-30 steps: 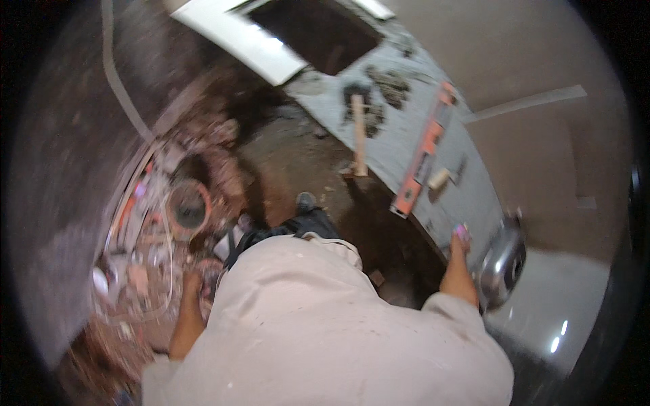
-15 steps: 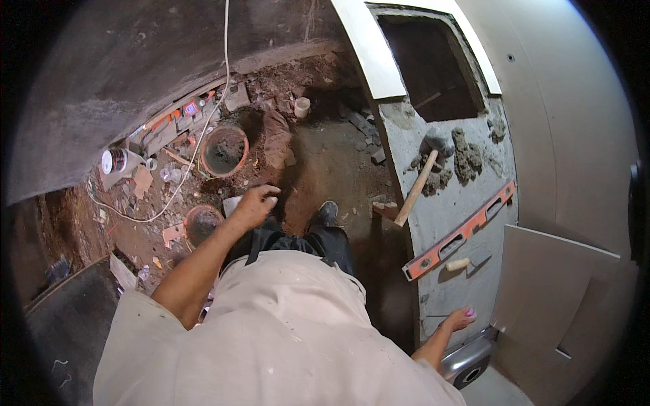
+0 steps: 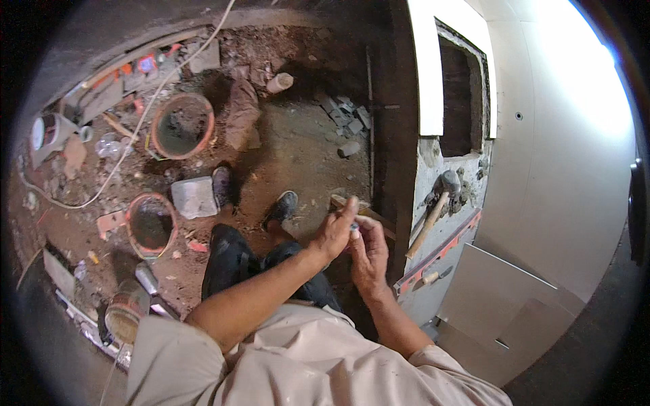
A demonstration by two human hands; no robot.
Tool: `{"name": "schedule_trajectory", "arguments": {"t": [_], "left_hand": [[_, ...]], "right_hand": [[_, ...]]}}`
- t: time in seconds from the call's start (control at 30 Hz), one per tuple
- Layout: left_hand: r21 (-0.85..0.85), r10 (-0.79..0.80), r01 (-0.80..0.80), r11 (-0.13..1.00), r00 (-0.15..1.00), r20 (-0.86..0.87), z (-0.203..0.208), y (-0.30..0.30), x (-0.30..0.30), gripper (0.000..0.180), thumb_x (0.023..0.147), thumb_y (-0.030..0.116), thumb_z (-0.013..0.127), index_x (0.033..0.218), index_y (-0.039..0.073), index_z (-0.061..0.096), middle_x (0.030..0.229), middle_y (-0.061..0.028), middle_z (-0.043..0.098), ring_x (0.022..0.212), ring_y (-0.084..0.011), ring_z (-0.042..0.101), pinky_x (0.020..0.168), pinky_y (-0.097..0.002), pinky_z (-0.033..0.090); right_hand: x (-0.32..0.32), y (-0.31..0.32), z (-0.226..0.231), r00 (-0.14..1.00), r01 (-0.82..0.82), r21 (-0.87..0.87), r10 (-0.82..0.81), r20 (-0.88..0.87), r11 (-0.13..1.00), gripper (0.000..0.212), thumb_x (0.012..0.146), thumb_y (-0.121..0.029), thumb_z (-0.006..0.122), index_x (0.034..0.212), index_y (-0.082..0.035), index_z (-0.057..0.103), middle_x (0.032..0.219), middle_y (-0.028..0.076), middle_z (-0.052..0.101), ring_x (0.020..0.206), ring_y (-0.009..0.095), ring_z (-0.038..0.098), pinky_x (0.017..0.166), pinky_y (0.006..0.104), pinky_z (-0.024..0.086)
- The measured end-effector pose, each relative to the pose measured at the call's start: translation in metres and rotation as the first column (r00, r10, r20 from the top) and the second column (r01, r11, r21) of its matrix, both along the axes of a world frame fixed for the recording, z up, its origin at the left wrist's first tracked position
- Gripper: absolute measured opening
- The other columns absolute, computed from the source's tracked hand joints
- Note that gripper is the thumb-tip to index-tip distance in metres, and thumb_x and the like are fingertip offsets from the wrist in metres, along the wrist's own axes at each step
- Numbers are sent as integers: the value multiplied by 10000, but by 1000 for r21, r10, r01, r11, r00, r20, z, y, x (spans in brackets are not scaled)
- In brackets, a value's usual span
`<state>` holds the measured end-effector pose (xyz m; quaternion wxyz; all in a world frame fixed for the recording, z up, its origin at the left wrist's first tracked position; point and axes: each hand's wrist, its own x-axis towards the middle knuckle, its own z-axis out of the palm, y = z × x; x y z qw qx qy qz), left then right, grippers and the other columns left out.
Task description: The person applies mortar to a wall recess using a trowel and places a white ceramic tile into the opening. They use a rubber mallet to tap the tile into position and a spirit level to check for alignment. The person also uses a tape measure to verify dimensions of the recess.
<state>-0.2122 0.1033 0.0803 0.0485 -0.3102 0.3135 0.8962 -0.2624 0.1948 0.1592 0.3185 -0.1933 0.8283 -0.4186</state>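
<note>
My left hand (image 3: 330,235) and my right hand (image 3: 371,262) meet in front of my knees. Both have closed fingers around a small object (image 3: 354,229) with a pale bluish end; a bit of pink shows beside my right fingers. Most of it is covered, so its kind cannot be told. To the right, on the grey cement-covered counter, lie a wooden-handled hammer (image 3: 428,224) with its head among mortar lumps, an orange spirit level (image 3: 440,250) and a small trowel (image 3: 431,277).
Two orange-rimmed tubs (image 3: 179,126) of grey material stand on the littered dirt floor at left, near a pale block (image 3: 194,197). A white cable (image 3: 145,122) crosses there. Loose grey panels (image 3: 501,287) lean at right. The counter has a rectangular opening (image 3: 459,101).
My right hand has come off the counter's near end, bringing the pink thing to my left hand. The left hand has moved right to meet it. The whole view has turned.
</note>
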Motion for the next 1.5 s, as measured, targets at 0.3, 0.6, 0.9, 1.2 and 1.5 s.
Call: {"name": "schedule_trajectory", "arguments": {"t": [0.3, 0.6, 0.9, 1.2, 1.5], "left_hand": [[-161, -61, 49, 986, 996, -69, -142, -35, 33, 550, 1048, 451, 569, 1278, -44, 637, 966, -90, 698, 870, -126, 625, 712, -281, 540], [-285, -214, 137, 949, 942, -258, -250, -102, -48, 277, 984, 248, 659, 1170, 46, 701, 1064, -99, 735, 1023, -188, 665, 952, -339, 503], [-405, -151, -7, 914, 922, -357, -293, -86, -178, 313, 936, 304, 702, 1090, 36, 745, 1035, -153, 763, 969, -270, 717, 875, -375, 544], [-497, -167, -61, 866, 901, -402, -294, -83, -234, 425, 906, 445, 742, 1090, 62, 750, 1007, -176, 744, 1011, -339, 698, 931, -440, 534], [-502, -137, -149, 852, 862, -488, -308, -78, -259, 415, 917, 467, 725, 1111, 102, 758, 1013, -148, 753, 965, -330, 715, 879, -424, 561]], "right_hand": [[9, -55, -121, 851, 366, 282, -442, 284, 887, 235, 1046, -215, 607, 1110, 1, 673, 980, 21, 678, 849, 106, 599, 788, 283, 493], [-113, -98, -143, 892, 451, 102, -444, -86, 886, 228, 1021, -242, 659, 1066, -27, 721, 901, 27, 686, 807, 127, 634, 720, 292, 521], [-189, -100, -111, 737, 561, -7, -504, -450, 828, 233, 1010, -254, 683, 973, -25, 708, 781, 67, 695, 610, 139, 619, 588, 278, 513], [-230, -90, -75, 612, 338, 179, -71, -787, 924, 185, 951, -184, 765, 858, -50, 678, 782, -7, 636, 640, 38, 525, 542, 217, 418], [-240, -92, -76, 519, 309, 294, 99, -849, 905, 129, 940, -71, 742, 1036, 14, 737, 852, 88, 725, 676, 80, 587, 580, 238, 441]]}}
